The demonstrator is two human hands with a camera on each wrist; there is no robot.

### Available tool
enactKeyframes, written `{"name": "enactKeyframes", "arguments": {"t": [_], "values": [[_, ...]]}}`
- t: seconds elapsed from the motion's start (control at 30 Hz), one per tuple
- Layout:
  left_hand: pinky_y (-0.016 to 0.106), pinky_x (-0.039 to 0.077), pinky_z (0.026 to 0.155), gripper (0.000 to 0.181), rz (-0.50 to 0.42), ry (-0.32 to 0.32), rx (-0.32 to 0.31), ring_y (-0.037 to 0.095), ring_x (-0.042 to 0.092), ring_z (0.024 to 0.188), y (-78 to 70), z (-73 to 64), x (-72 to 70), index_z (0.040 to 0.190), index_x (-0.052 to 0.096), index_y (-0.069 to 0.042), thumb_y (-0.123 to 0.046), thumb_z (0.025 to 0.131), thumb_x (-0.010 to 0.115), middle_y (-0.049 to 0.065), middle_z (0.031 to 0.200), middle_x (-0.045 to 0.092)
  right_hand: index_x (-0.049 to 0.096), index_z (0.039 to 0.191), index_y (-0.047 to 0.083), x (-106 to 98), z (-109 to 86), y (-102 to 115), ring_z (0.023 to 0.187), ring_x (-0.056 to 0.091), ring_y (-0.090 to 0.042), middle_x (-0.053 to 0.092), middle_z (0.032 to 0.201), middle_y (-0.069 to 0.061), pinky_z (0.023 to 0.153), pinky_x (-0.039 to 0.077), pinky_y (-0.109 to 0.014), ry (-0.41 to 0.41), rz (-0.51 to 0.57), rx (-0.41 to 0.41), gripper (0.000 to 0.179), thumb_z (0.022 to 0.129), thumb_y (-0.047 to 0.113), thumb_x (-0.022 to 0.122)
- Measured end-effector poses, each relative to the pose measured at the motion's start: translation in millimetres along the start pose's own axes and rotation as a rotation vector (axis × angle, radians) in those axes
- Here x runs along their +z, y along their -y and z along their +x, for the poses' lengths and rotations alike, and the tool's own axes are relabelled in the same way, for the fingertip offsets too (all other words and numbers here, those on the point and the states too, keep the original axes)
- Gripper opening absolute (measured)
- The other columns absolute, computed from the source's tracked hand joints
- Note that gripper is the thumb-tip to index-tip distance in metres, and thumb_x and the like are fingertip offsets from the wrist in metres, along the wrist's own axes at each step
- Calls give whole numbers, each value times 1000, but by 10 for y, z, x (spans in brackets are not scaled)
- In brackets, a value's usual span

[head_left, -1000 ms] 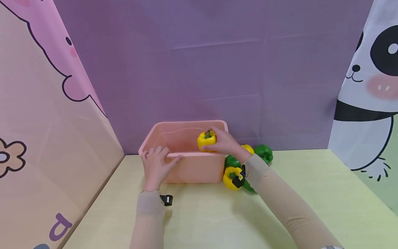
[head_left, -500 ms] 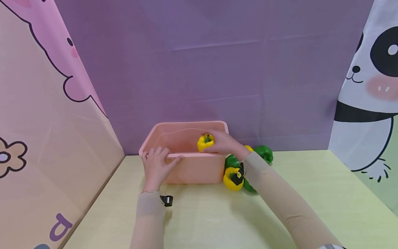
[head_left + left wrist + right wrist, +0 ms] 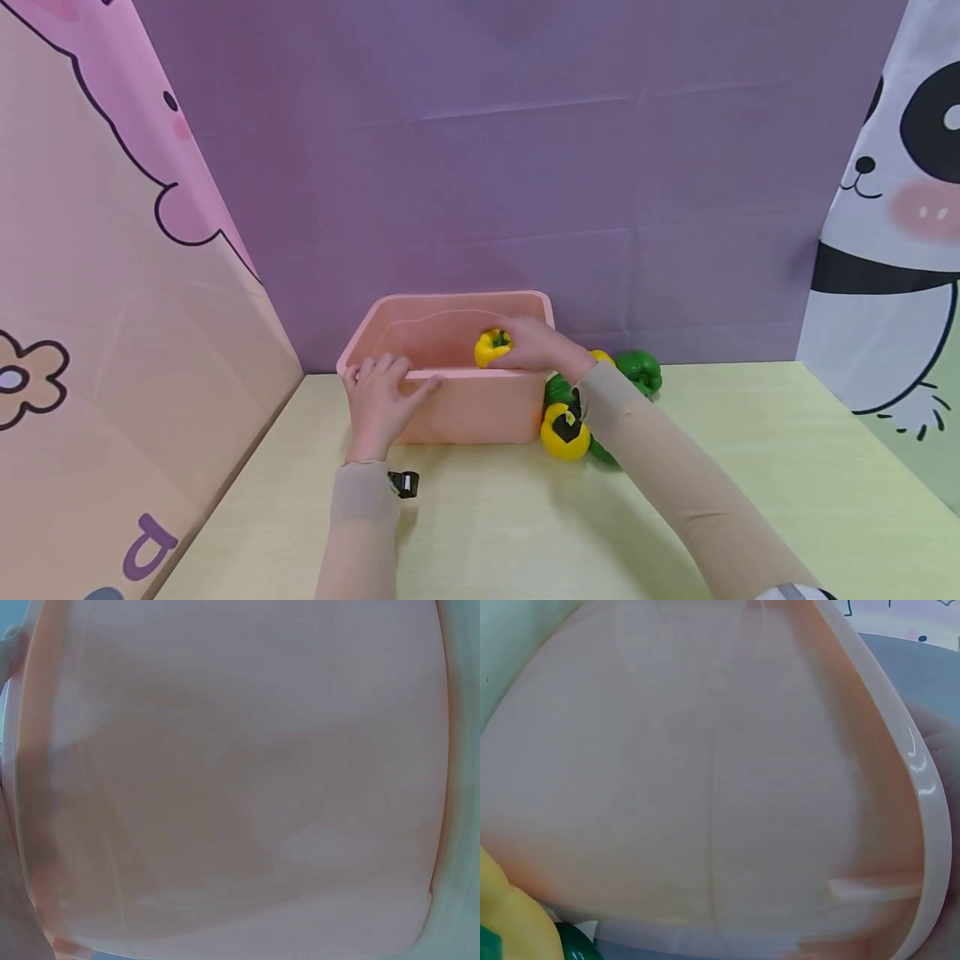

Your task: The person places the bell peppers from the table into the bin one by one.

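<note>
A pink plastic bin (image 3: 465, 408) stands against the back wall, its front wall filling most of both wrist views. My left hand (image 3: 378, 404) holds the bin's front rim near the left corner, fingers over the edge and thumb along the outside. Inside the bin's mouth, at the right, my right hand (image 3: 528, 343) grips a yellow bell pepper (image 3: 489, 350) with a green stem. That pepper is partly covered by the fingers and sits just behind the front rim. The bin's floor is hidden from the head view.
Beside the bin's right end lie another yellow bell pepper (image 3: 566, 446), a green bell pepper (image 3: 639, 371) and further peppers partly hidden by the right forearm. A purple cloth (image 3: 480, 167) hangs behind the pale wooden table (image 3: 480, 533).
My right hand has lowered slightly into the bin with the yellow bell pepper, which shows less above the rim. The left hand stays on the rim.
</note>
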State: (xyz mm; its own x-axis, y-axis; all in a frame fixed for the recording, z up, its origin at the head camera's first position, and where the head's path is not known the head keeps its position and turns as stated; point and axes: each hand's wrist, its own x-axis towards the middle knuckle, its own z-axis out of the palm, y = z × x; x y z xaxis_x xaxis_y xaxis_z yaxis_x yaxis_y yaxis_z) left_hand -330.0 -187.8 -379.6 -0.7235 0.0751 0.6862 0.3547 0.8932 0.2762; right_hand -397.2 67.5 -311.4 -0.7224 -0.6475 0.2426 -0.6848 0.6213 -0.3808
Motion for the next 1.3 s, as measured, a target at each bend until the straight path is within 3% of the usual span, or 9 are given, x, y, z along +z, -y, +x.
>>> {"name": "enactKeyframes", "arguments": {"t": [0.27, 0.7, 0.83, 1.1, 1.3], "values": [[57, 18, 97, 50, 3, -3, 0, 26, 44, 87, -5, 12, -9, 87, 59, -15, -65, 82, 63, 0, 82, 50, 58, 119, 21, 5, 14, 6, 93, 54, -14, 60, 105, 6, 86, 45, -32, 21, 9, 23, 41, 85, 37, 72], [55, 19, 96, 48, 6, 1, -3, 26, 44, 88, -36, 0, -7, 85, 58, -16, -63, 82, 64, 0, 84, 50, 61, 123, 24, -4, 5, 22, 95, 54, -15, 61, 114, 6, 87, 42, -34, 149, -114, 106, 38, 90, 42, 62], [54, 19, 94, 47, 2, 3, 0, 26, 44, 88, -46, -13, -9, 84, 57, -16, -62, 82, 65, 0, 82, 49, 63, 118, 24, 12, -2, 40, 91, 54, -15, 61, 105, 7, 83, 42, -35, 193, -149, 141, 34, 91, 44, 58], [54, 20, 94, 45, 3, -17, 8, 26, 44, 87, -33, -15, 8, 84, 57, -17, -61, 82, 66, -1, 82, 50, 62, 116, 26, 21, -2, 74, 94, 54, -17, 61, 103, 8, 84, 41, -36, 193, -208, 199, 33, 89, 45, 57], [53, 20, 92, 47, -3, -31, 22, 25, 43, 85, -16, -20, 10, 83, 56, -17, -63, 81, 65, -2, 79, 47, 61, 108, 26, 18, -7, 97, 88, 54, -16, 60, 95, 7, 79, 41, -34, 200, -192, 213, 25, 89, 42, 60]]}}
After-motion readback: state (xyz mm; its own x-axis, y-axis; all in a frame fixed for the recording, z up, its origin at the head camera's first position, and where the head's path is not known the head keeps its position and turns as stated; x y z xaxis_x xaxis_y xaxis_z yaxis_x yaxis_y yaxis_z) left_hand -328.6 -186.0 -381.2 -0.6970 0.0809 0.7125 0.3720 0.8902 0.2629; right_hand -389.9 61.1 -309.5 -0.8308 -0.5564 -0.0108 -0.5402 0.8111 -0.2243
